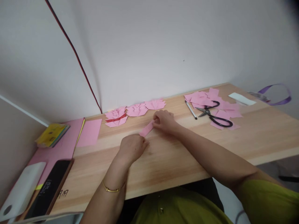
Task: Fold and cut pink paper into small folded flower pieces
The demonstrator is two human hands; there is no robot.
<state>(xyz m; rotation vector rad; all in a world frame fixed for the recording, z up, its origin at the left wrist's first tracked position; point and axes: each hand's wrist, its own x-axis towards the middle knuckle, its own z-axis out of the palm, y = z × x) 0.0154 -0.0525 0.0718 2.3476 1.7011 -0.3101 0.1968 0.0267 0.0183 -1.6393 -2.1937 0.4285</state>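
A narrow strip of pink paper (147, 129) lies slantwise on the wooden table between my hands. My left hand (133, 147) grips its near left end, fingers curled. At the upper right end, my right hand (163, 121) pinches the same paper between thumb and fingers. Both ends are partly covered by my fingers, so I cannot make out any folds there. Just beyond my hands, pink paper cut-outs (136, 109) with slits and creases sit in a row by the wall, one with a red strip (116, 118) across it.
On the right, black-handled scissors (206, 112) rest on pink paper scraps (201, 98), beside a pen (191, 109) and a white strip (242, 99). Pink sheets (90, 132), a yellow packet (51, 135), a black phone-like device (50, 186) and a white device (23, 189) occupy the left.
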